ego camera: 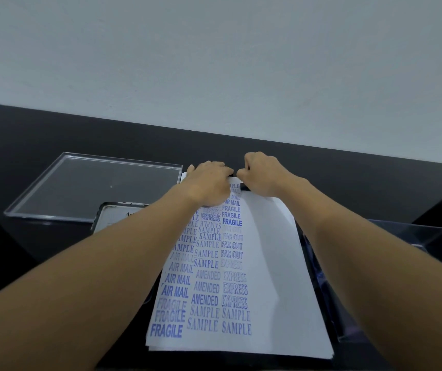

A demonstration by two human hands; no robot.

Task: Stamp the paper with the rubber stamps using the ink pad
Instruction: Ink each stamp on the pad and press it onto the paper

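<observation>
Left hand (pixel 209 180) flat on paper (pixel 268 263) | right hand (pixel 261 174) fisted around stamp (pixel 244 186)

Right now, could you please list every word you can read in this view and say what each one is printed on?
All blue stamps on the top sheet of paper:
"FRAGILE"
"AIR MAIL"
"SAMPLE"
"AMENDED"
"EXPRESS"
"FAX OUT"
The writing on the ink pad's lid, mostly hidden behind the left arm, is unreadable.
</observation>
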